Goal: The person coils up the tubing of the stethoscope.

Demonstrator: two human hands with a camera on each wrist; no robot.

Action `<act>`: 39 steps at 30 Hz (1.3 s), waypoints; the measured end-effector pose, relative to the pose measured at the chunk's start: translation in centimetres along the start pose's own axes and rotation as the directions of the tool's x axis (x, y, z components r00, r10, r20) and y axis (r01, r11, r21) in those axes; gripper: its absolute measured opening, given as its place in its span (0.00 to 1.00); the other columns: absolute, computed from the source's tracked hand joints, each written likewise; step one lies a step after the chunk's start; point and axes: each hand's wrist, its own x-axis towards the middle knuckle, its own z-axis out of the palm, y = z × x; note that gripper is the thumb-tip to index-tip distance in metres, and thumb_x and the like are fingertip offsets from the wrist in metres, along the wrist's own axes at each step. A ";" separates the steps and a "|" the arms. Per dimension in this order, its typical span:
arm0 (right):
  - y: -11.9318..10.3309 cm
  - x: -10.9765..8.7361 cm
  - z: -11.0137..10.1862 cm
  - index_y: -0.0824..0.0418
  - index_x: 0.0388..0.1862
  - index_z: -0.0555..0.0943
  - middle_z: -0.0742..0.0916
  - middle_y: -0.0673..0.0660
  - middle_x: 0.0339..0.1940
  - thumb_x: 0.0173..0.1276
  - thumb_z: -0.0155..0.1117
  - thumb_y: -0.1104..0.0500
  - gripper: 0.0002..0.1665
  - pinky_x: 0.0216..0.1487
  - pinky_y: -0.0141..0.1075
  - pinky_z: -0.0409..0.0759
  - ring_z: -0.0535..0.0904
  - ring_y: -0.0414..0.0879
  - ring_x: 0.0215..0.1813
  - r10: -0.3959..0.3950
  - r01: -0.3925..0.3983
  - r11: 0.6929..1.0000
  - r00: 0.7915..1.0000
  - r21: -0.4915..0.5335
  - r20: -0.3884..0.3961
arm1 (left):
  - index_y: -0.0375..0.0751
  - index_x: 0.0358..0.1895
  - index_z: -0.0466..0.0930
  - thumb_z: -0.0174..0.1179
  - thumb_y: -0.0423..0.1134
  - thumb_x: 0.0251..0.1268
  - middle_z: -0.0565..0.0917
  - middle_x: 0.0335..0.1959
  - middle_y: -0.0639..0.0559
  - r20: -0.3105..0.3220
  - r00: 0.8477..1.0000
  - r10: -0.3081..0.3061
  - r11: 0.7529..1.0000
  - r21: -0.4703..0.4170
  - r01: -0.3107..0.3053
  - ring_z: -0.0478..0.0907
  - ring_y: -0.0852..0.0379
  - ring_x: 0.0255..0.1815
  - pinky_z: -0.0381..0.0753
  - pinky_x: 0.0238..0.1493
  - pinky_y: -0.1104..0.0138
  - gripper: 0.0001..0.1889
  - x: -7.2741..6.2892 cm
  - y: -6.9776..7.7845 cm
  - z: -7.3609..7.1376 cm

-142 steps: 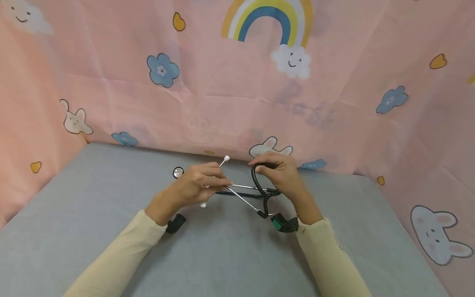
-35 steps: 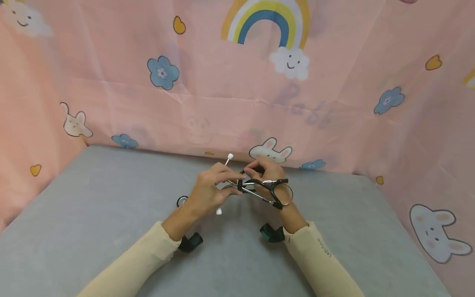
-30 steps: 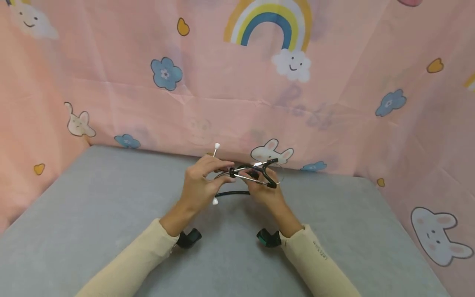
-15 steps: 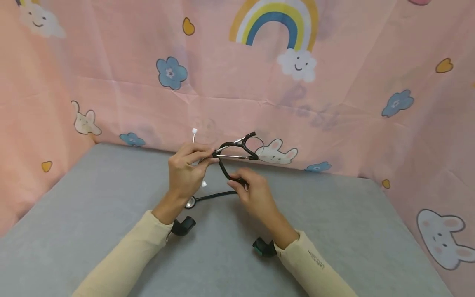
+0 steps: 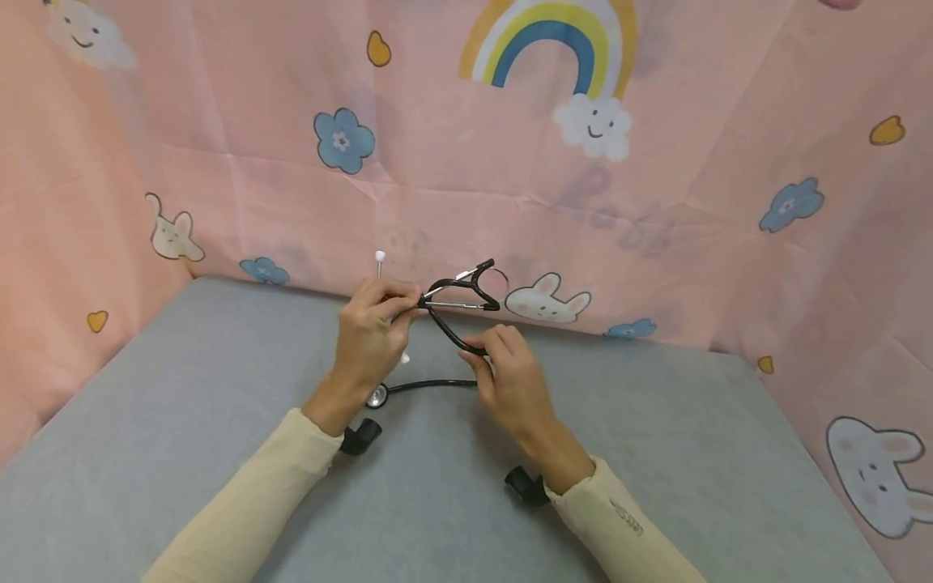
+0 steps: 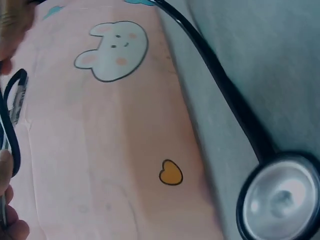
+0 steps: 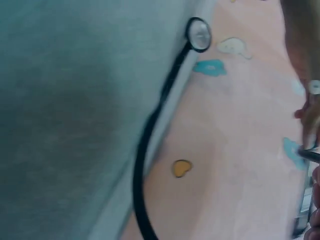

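A stethoscope with a black tube, thin metal ear tubes and white ear tips is held up over the table. My left hand pinches the ear tubes where a piece of the black tube crosses them. The fork of the tube points right, away from that hand. With thumb and fingers, my right hand grips the black tube lower down. The tube's far length runs left from the right hand to the round chest piece, which hangs large in the left wrist view.
A grey cloth-covered table lies beneath. Pink printed curtain stands at its back and both sides. Black wrist cameras sit under the left wrist and the right wrist.
Over the last second my left hand has moved left and up with the ear tubes. My right hand has come down and away from it, drawing the tube out. The chest piece has come into view.
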 end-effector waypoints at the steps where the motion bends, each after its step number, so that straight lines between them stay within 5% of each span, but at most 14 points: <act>1: -0.1 0.1 -0.2 0.63 0.39 0.83 0.83 0.55 0.33 0.63 0.71 0.64 0.07 0.35 0.35 0.79 0.77 0.47 0.38 -0.022 0.022 1.000 1.000 -0.004 0.000 | 0.30 0.32 0.90 0.75 0.28 0.49 0.87 0.32 0.45 0.020 1.000 0.019 1.000 0.015 -0.019 0.82 0.48 0.35 0.82 0.35 0.68 0.06 -0.1 0.0 0.1; 7: -0.2 0.9 -1.2 0.64 0.36 0.84 0.83 0.56 0.33 0.60 0.73 0.66 0.06 0.35 0.35 0.76 0.76 0.48 0.36 -0.081 0.082 0.997 0.997 0.012 -0.012 | 0.28 0.37 0.89 0.73 0.28 0.50 0.85 0.33 0.43 0.149 0.976 0.159 0.981 0.090 -0.174 0.84 0.48 0.38 0.87 0.38 0.65 0.09 -0.7 0.4 0.6; 17: -0.1 1.6 -2.6 0.64 0.35 0.86 0.82 0.56 0.32 0.62 0.71 0.64 0.04 0.28 0.31 0.72 0.71 0.43 0.30 0.040 -0.040 0.998 0.999 0.056 -0.013 | 0.37 0.39 0.90 0.75 0.41 0.48 0.83 0.33 0.50 0.397 0.874 0.281 0.909 0.183 -0.375 0.81 0.54 0.40 0.85 0.47 0.68 0.15 -1.3 1.1 0.9; 27: 0.7 1.9 -3.6 0.60 0.36 0.87 0.85 0.54 0.32 0.63 0.71 0.61 0.04 0.28 0.30 0.70 0.71 0.41 0.26 0.198 -0.209 0.971 0.975 0.113 0.105 | 0.36 0.38 0.89 0.74 0.44 0.49 0.82 0.31 0.50 0.447 0.757 0.477 0.813 0.103 -0.573 0.77 0.56 0.35 0.81 0.38 0.72 0.16 -0.4 2.0 0.6; 34: 1.1 1.9 -3.9 0.59 0.36 0.87 0.84 0.53 0.35 0.62 0.73 0.62 0.04 0.34 0.33 0.76 0.75 0.43 0.34 0.073 -0.085 0.995 0.978 0.057 0.194 | 0.41 0.35 0.88 0.71 0.48 0.54 0.78 0.30 0.55 0.600 0.640 0.480 0.759 0.083 -0.646 0.76 0.58 0.37 0.80 0.42 0.72 0.14 -0.2 2.4 0.4; 36: 1.3 2.0 -4.0 0.59 0.36 0.87 0.85 0.53 0.36 0.61 0.73 0.62 0.05 0.35 0.33 0.78 0.77 0.43 0.34 0.046 -0.059 0.996 0.979 0.063 0.196 | 0.41 0.34 0.88 0.71 0.48 0.53 0.78 0.29 0.55 0.603 0.632 0.487 0.758 0.066 -0.648 0.75 0.59 0.37 0.80 0.42 0.73 0.13 -0.1 2.4 0.4; 39: 1.9 2.2 -4.4 0.59 0.35 0.87 0.85 0.53 0.34 0.59 0.74 0.62 0.06 0.33 0.32 0.79 0.78 0.42 0.32 0.030 -0.046 0.996 0.982 0.081 0.186 | 0.40 0.35 0.88 0.73 0.46 0.52 0.79 0.29 0.55 0.563 0.642 0.521 0.770 0.016 -0.638 0.76 0.59 0.36 0.80 0.41 0.73 0.13 0.1 2.4 0.2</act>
